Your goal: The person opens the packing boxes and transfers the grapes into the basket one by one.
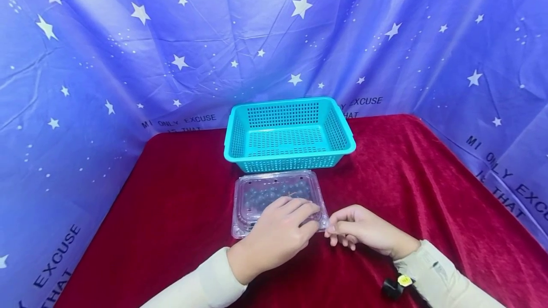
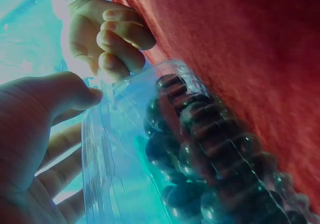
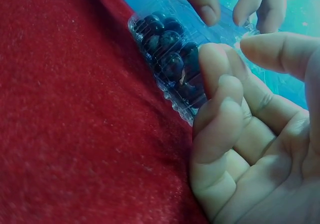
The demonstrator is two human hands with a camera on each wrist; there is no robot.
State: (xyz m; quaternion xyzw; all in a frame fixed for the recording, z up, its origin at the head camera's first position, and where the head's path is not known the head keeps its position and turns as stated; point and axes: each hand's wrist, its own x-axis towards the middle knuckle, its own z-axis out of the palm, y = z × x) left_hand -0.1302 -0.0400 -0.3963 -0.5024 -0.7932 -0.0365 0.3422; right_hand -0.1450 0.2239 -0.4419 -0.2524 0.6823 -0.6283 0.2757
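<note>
A clear plastic clamshell box (image 1: 252, 189) with its lid down lies on the red cloth. Dark round grapes (image 2: 220, 149) show through its walls. My left hand (image 1: 282, 232) rests over the front right part of the lid, palm down, its thumb touching the rim in the left wrist view. At the front right corner of the box is my right hand (image 1: 364, 229), thumb and index finger pinching about the corner edge. Its other fingers (image 3: 220, 129) curl in toward the palm.
Directly behind the box stands a turquoise plastic basket (image 1: 289, 158) with slotted walls and nothing inside. Red velvet cloth (image 1: 171, 232) covers the table. Blue star-printed curtains (image 1: 214, 27) hang round the back and sides. A small black object (image 1: 391, 289) is by the right sleeve.
</note>
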